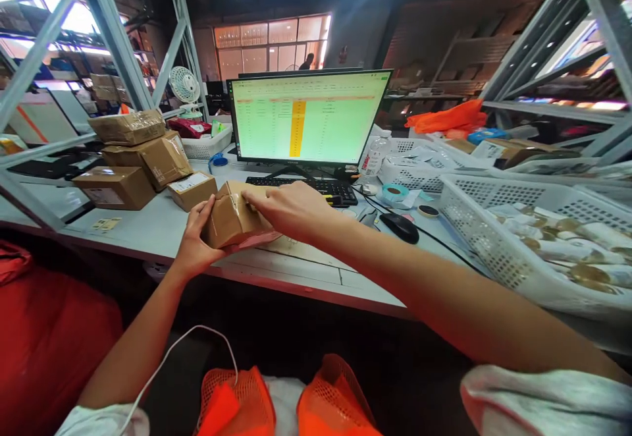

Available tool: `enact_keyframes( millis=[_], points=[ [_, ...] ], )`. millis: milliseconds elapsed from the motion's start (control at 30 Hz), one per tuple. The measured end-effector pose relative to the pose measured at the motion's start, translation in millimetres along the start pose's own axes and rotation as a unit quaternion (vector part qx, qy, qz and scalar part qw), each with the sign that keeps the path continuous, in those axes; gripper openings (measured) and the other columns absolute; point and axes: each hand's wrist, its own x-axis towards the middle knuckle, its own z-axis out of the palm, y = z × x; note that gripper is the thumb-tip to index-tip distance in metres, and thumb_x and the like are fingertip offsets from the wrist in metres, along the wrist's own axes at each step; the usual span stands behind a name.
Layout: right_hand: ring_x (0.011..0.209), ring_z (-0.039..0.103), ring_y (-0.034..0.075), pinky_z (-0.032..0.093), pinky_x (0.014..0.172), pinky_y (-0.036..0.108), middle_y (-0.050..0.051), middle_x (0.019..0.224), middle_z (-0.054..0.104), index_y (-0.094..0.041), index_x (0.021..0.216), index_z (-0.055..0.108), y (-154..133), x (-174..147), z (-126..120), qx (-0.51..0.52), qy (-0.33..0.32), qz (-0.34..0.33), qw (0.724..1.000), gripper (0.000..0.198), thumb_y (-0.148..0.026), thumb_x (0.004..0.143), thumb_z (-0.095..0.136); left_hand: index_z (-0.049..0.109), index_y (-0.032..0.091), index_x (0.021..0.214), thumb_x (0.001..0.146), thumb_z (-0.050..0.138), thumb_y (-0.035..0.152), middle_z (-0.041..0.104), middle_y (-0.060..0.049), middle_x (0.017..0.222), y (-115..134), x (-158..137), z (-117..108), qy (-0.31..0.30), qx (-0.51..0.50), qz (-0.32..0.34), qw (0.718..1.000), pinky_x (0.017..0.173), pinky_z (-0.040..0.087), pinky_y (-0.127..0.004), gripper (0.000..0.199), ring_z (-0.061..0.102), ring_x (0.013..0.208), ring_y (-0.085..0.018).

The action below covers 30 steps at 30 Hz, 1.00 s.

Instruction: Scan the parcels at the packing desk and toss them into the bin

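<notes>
A small brown cardboard box with clear tape over its end is held tilted above the table's front edge. My left hand grips it from the left, the thumb underneath and the fingers along the side. My right hand is on the box's top right, its fingers curled and their tips at the taped top edge. Just what those fingertips pinch is hidden. Something flat and pinkish shows beneath the box. Behind the hands lie a black keyboard and a yellow-and-black tool.
Several taped cartons are stacked at left. A lit monitor stands behind the keyboard. To the right are a mouse, tape rolls, a plastic bottle and a white basket of wrapped rolls. Metal shelf posts flank the table.
</notes>
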Motion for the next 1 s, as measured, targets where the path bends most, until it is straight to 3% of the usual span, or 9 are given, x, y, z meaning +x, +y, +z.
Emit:
enact_keyframes(
  millis=[133,267,333,433,500,633,767,900,1000],
  points=[
    [0.098,0.074,0.029,0.045,0.077,0.033,0.018,0.11,0.077,-0.02,0.153,0.052,32,-3,30,-0.041,-0.05,0.033,0.997,0.048,-0.015,0.106,0.044,0.044,0.03,0.164,0.062,0.096,0.062,0.046,-0.011,0.157,-24,-7,-6,0.013,-0.048,-0.035,0.998,0.127,0.036,-0.049,0.119,0.041,0.151,-0.037],
    [0.104,0.075,0.033,0.048,0.078,0.036,0.023,0.11,0.077,-0.015,0.149,0.059,92,-23,81,-0.088,-0.162,0.161,0.97,0.049,-0.011,0.104,0.04,0.049,0.02,0.159,0.053,0.097,0.069,0.052,-0.018,0.155,-64,-20,-7,0.017,-0.152,-0.123,0.981,0.127,0.035,-0.052,0.127,0.042,0.151,-0.042],
    [0.106,0.075,0.033,0.05,0.08,0.038,0.022,0.112,0.076,-0.02,0.152,0.057,111,-37,110,-0.075,-0.176,0.209,0.959,0.051,-0.014,0.106,0.036,0.053,0.015,0.153,0.048,0.098,0.07,0.063,-0.021,0.144,-83,-24,-2,-0.04,-0.213,-0.191,0.957,0.121,0.043,-0.056,0.126,0.052,0.142,-0.045],
    [0.112,0.073,0.032,0.052,0.086,0.039,0.019,0.132,0.071,-0.027,0.161,0.047,113,-53,155,-0.033,-0.153,0.238,0.959,0.052,-0.025,0.11,0.035,0.061,0.013,0.141,0.045,0.097,0.072,0.071,-0.022,0.133,-97,-21,8,-0.153,-0.252,-0.255,0.921,0.113,0.05,-0.061,0.118,0.062,0.13,-0.047],
    [0.121,0.068,0.033,0.051,0.094,0.039,0.019,0.142,0.065,-0.026,0.16,0.049,102,-60,181,-0.015,-0.132,0.242,0.961,0.051,-0.032,0.111,0.037,0.059,0.016,0.143,0.054,0.093,0.073,0.066,-0.021,0.142,-89,-14,10,-0.159,-0.239,-0.218,0.933,0.117,0.047,-0.058,0.111,0.057,0.138,-0.044],
    [0.132,0.059,0.034,0.047,0.105,0.041,0.021,0.141,0.063,-0.019,0.155,0.056,89,-66,212,0.01,-0.096,0.256,0.962,0.05,-0.034,0.111,0.04,0.052,0.021,0.151,0.086,0.078,0.062,0.052,-0.017,0.157,-37,-2,7,0.031,-0.059,0.002,0.998,0.125,0.038,-0.051,0.081,0.044,0.151,-0.034],
    [0.13,0.06,0.032,0.048,0.107,0.039,0.021,0.141,0.062,-0.013,0.152,0.058,98,-58,193,0.087,-0.03,0.267,0.959,0.049,-0.033,0.107,0.05,0.063,0.019,0.138,0.096,0.071,0.053,0.066,-0.016,0.139,10,1,32,0.082,0.167,0.168,0.968,0.115,0.04,-0.051,0.055,0.057,0.132,-0.034],
    [0.123,0.064,0.028,0.049,0.108,0.038,0.018,0.132,0.067,-0.011,0.142,0.066,96,-23,137,0.191,0.162,0.2,0.947,0.044,-0.033,0.106,0.052,0.073,0.018,0.117,0.092,0.071,0.063,0.076,-0.014,0.113,10,5,68,0.146,0.247,0.186,0.94,0.098,0.04,-0.047,0.052,0.065,0.106,-0.033],
    [0.118,0.066,0.026,0.05,0.107,0.038,0.014,0.128,0.069,-0.016,0.138,0.068,76,16,103,0.249,0.198,0.1,0.943,0.041,-0.035,0.103,0.058,0.076,0.019,0.108,0.092,0.07,0.067,0.078,-0.011,0.103,-1,8,75,0.166,0.255,0.201,0.931,0.093,0.039,-0.044,0.051,0.065,0.097,-0.03]
  ],
)
